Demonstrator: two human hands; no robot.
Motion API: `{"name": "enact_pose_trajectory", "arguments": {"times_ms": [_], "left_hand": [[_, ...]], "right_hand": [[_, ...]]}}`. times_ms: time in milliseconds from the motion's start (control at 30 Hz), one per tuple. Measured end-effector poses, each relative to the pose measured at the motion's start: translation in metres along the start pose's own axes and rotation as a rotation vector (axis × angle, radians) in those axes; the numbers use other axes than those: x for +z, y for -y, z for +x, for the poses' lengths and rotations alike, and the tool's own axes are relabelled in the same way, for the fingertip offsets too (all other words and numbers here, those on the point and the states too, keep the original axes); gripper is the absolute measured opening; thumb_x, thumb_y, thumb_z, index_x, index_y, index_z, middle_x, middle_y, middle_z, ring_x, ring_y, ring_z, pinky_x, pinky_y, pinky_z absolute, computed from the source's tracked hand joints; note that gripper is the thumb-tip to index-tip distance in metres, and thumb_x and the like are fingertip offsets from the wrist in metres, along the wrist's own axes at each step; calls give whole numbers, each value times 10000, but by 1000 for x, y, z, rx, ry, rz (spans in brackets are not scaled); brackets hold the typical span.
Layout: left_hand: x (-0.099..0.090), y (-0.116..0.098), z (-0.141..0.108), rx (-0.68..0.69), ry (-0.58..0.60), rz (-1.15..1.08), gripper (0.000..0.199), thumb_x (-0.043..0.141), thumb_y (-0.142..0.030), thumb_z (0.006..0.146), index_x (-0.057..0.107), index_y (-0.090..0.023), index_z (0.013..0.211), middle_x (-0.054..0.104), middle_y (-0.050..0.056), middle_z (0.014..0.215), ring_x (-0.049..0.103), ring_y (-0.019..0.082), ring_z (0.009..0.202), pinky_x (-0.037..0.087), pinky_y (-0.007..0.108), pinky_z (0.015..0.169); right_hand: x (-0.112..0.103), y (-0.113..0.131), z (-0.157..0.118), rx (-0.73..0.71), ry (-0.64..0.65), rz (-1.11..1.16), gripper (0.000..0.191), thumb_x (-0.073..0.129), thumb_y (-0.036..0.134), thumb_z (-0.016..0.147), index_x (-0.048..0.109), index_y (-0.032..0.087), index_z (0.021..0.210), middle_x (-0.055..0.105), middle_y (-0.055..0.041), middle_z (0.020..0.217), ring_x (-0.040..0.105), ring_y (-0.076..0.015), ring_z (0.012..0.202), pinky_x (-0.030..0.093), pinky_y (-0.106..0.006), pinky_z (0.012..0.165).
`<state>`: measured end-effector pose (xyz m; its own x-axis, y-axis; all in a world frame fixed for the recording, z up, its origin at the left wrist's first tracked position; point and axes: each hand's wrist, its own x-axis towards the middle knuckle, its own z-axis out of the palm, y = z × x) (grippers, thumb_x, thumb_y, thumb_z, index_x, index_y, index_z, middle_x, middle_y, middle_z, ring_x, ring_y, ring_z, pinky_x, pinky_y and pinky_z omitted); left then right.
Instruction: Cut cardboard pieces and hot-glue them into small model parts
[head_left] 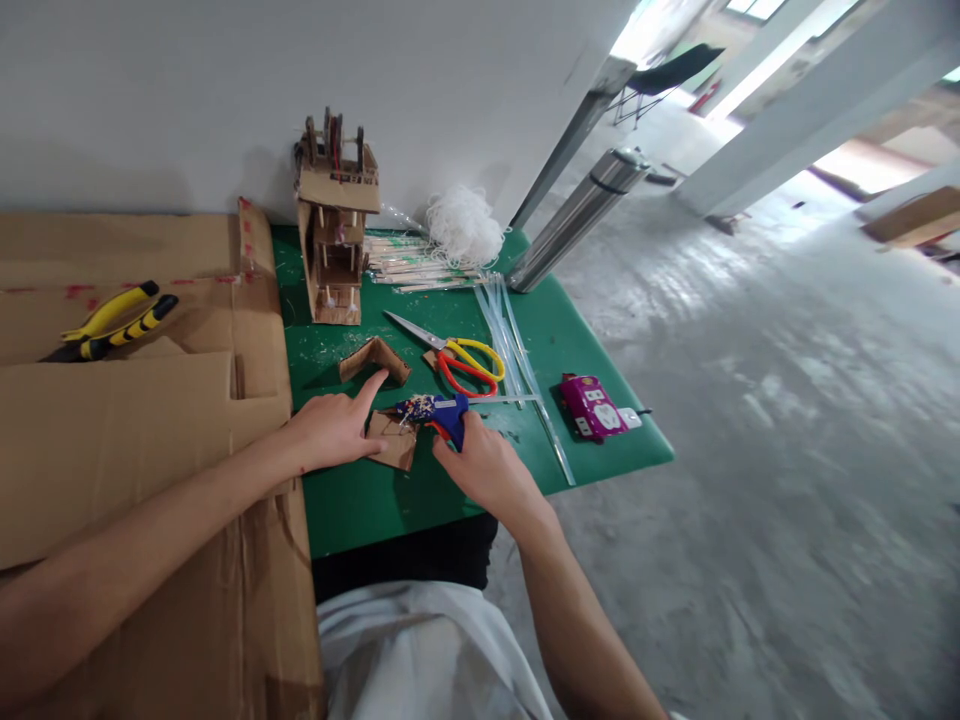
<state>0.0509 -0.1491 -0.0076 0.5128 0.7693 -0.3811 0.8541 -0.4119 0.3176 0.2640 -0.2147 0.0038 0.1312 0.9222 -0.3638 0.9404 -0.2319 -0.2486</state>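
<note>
My right hand (480,462) grips a blue glue gun (448,414), its nozzle end pointing left and covered with bits of debris. Under that nozzle lies a small flat cardboard piece (395,452) on the green table. My left hand (337,430) has its thumb on the left edge of this piece, while its index finger reaches up to a folded cardboard piece (375,358) standing just behind. The fingers of my left hand are apart. Scissors (472,366) with yellow and red handles lie open behind the glue gun.
A cardboard structure (339,240) stands at the back near the wall. Beside it are wooden sticks (420,265), white string (466,228) and clear glue sticks (540,400). A purple box (598,407) sits on the right. Yellow-black pliers (112,322) rest on cardboard sheets (112,440).
</note>
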Motion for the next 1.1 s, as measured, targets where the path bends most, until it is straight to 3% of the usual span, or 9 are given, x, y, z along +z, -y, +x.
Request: {"name": "enact_pose_trajectory", "arguments": {"times_ms": [1100], "left_hand": [[4,3,2,1,-26,1,1027,627,-589,833,68,-224,1613,777,73,985,727,283,904,456,323,672]], "right_hand": [[-1,-14,-2,-21,-20,-13,198,495,339,987,492,157,1066,737,-141,926,712,-298,853,272,-311,602]]}}
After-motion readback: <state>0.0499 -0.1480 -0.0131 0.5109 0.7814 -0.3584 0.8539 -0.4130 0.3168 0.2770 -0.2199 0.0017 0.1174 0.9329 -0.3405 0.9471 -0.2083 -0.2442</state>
